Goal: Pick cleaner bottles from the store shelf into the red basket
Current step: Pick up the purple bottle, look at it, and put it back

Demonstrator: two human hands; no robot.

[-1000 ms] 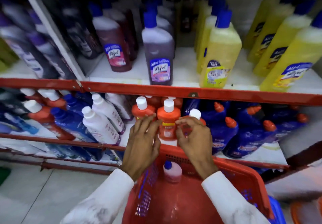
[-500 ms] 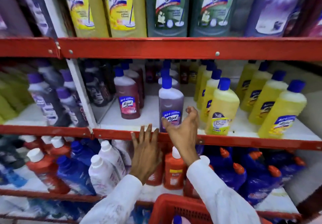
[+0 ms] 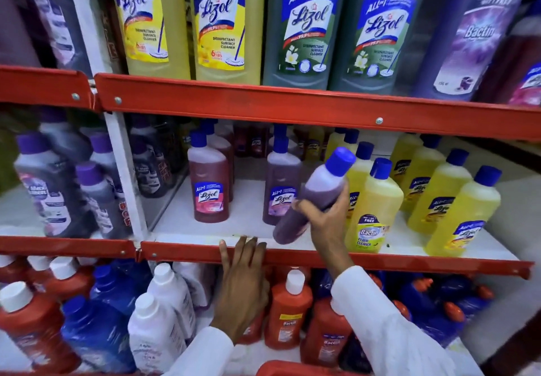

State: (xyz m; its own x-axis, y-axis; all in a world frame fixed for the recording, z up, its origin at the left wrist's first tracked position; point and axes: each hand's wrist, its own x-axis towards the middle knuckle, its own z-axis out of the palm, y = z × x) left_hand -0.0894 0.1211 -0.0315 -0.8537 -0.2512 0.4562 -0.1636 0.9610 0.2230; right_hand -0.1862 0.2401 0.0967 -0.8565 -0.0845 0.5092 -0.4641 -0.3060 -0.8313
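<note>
My right hand [image 3: 326, 220] grips a purple cleaner bottle [image 3: 314, 192] with a blue cap, tilted to the right and lifted off the middle shelf [image 3: 248, 223]. My left hand [image 3: 243, 285] rests flat with its fingers spread against the red front lip of that shelf [image 3: 181, 252], holding nothing. Only the rim of the red basket [image 3: 292, 369] shows at the bottom edge. Another purple bottle [image 3: 279, 182] stands upright just behind the lifted one, and a pink bottle [image 3: 208, 183] stands to its left.
Yellow bottles [image 3: 377, 208] crowd the middle shelf right of my hand. Large yellow, grey-green and purple bottles fill the top shelf above a red rail [image 3: 292, 103]. Red, white and blue bottles [image 3: 288, 311] pack the lower shelf. A white upright [image 3: 117, 153] divides the bays.
The view rose from the lower shelf to the middle one. My right hand reached the purple bottle, closed on it and tipped it off the shelf. My left hand moved up onto the shelf lip.
</note>
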